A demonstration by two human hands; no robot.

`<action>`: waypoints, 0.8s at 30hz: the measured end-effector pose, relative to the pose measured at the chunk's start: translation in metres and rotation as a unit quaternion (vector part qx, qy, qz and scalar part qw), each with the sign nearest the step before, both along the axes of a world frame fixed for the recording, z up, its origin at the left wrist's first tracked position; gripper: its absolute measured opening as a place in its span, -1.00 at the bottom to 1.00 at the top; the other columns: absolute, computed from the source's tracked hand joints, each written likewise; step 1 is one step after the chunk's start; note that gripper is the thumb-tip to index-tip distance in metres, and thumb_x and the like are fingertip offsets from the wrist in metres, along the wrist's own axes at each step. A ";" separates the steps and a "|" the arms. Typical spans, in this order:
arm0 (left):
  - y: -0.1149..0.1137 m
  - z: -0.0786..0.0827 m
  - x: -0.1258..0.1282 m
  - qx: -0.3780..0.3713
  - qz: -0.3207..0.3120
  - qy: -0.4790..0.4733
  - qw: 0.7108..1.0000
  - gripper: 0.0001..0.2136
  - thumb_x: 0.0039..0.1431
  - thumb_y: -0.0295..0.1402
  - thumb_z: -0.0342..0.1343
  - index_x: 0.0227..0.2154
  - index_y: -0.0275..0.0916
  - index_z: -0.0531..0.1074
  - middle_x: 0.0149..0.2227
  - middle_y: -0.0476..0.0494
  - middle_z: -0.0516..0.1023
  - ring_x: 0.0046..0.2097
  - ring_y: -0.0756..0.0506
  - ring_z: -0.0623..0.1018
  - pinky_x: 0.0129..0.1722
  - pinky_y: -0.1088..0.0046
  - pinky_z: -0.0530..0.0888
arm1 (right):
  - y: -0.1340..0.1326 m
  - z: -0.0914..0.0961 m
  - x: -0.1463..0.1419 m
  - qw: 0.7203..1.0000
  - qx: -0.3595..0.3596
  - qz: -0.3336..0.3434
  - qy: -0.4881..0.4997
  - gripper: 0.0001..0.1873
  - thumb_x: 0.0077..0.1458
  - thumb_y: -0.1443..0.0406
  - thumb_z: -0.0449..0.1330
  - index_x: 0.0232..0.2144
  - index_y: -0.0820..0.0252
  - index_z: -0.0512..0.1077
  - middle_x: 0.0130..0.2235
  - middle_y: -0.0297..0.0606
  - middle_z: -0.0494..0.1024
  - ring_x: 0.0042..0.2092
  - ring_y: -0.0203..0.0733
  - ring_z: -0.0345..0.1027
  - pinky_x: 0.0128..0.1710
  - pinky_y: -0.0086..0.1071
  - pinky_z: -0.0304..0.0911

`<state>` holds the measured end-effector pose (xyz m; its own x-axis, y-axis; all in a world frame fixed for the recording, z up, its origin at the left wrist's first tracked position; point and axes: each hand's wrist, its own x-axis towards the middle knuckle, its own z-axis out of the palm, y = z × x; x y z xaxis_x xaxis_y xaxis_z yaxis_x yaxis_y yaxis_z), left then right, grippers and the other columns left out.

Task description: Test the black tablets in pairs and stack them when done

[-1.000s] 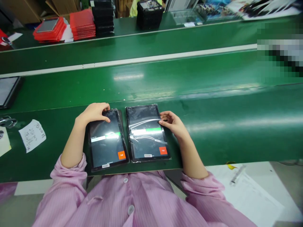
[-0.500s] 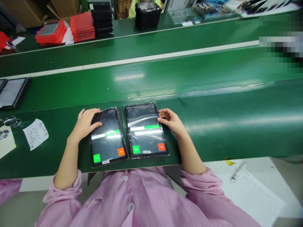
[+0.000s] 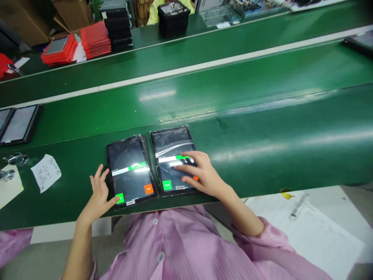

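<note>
Head view: left tablet (image 3: pixel 129 167) and right tablet (image 3: pixel 171 149) lie side by side at the bench (image 3: pixel 262 147) edge. Left hand (image 3: pixel 100 192) is open, thumb on the green button (image 3: pixel 119 198). Right hand (image 3: pixel 199 175) is open, spread over the right tablet. I'd tap lightly, clear of the orange button (image 3: pixel 148 189).

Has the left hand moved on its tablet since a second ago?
Yes. The left hand slid from the far edge of the left tablet to its near corner, thumb at the green button.

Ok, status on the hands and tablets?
Left hand open, thumb at green button of left tablet. Right hand open, fingers over right tablet. Paper note apart, far left.
</note>
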<state>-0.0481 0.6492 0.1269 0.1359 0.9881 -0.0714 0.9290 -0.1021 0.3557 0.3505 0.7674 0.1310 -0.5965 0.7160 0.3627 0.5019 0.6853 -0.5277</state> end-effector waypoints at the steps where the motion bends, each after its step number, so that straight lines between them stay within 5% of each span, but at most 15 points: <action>1: 0.005 0.002 0.001 0.005 -0.001 -0.007 1.000 -0.20 0.33 0.02 -0.05 0.40 -0.10 -0.40 0.44 -0.54 -0.31 0.46 -0.51 -0.21 0.30 -0.43 -0.19 | -0.009 0.002 -0.003 0.999 0.026 0.028 -0.025 -0.63 0.31 -0.03 0.11 -0.02 -0.07 0.56 0.14 -0.07 0.42 0.14 0.16 0.26 0.17 0.12 0.09; 4: 0.027 0.011 0.009 0.010 -0.025 0.007 1.000 -0.22 0.33 0.10 -0.09 0.42 -0.11 -0.28 0.45 -0.53 -0.33 0.46 -0.54 -0.22 0.27 -0.47 -0.25 | -0.026 0.000 -0.010 0.994 0.082 0.059 -0.050 -0.60 0.31 -0.07 0.09 -0.04 -0.08 0.58 0.17 -0.06 0.41 0.18 0.19 0.21 0.25 0.20 -0.10; 8: 0.073 0.031 0.035 0.008 -0.081 0.086 0.993 -0.26 0.27 0.12 0.02 0.40 -0.03 -0.02 0.48 -0.44 -0.39 0.45 -0.57 -0.19 0.24 -0.50 -0.28 | -0.034 -0.006 -0.017 0.993 0.070 0.080 -0.057 -0.56 0.17 -0.17 0.20 -0.06 -0.17 0.60 0.25 -0.15 0.35 0.22 0.26 0.16 0.29 0.29 -0.27; 13: 0.140 0.055 0.061 -0.006 -0.121 0.137 0.983 -0.31 0.26 0.14 0.05 0.37 0.02 0.12 0.48 -0.42 -0.25 0.46 -0.52 -0.17 0.23 -0.51 -0.30 | -0.009 -0.004 -0.009 0.996 0.032 0.072 -0.052 -0.52 0.18 -0.22 0.12 -0.05 -0.23 0.59 0.36 -0.24 0.19 0.30 0.30 0.06 0.30 0.36 -0.43; 16: 0.164 0.060 0.069 -0.055 -0.140 0.128 0.980 -0.37 0.29 0.17 -0.04 0.30 -0.02 0.24 0.43 -0.48 0.04 0.45 -0.47 -0.03 0.22 -0.50 -0.35 | 0.032 -0.009 0.003 0.995 -0.023 -0.078 0.055 -0.49 0.29 -0.16 0.01 0.05 -0.15 0.53 0.30 -0.14 0.25 0.29 0.21 0.09 0.31 0.25 -0.17; 19: 0.172 0.057 0.073 -0.097 -0.144 0.110 0.979 -0.38 0.29 0.20 -0.08 0.23 -0.08 0.32 0.33 -0.52 0.25 0.43 -0.45 0.09 0.20 -0.52 -0.37 | 0.076 -0.027 0.011 0.935 -0.148 -0.256 0.194 -0.44 0.22 -0.14 0.09 0.06 0.04 0.49 0.03 -0.05 0.47 0.07 0.10 0.35 0.14 0.08 0.23; 22: 0.171 0.052 0.077 -0.080 -0.137 0.117 0.980 -0.38 0.28 0.21 -0.09 0.20 -0.09 0.35 0.30 -0.52 0.31 0.41 -0.46 0.15 0.20 -0.52 -0.38 | 0.097 -0.047 0.012 0.865 -0.279 -0.288 0.301 -0.43 0.10 -0.15 0.17 -0.03 0.09 0.47 -0.17 -0.15 0.54 -0.16 -0.03 0.45 -0.06 -0.07 0.39; 24: 0.170 0.049 0.080 -0.060 -0.130 0.129 0.981 -0.38 0.29 0.20 -0.11 0.21 -0.09 0.36 0.28 -0.50 0.35 0.38 -0.47 0.22 0.21 -0.52 -0.37 | 0.097 -0.056 0.011 0.851 -0.318 -0.263 0.326 -0.46 0.04 -0.12 0.24 -0.07 0.09 0.47 -0.20 -0.20 0.56 -0.17 -0.07 0.46 -0.08 -0.13 0.40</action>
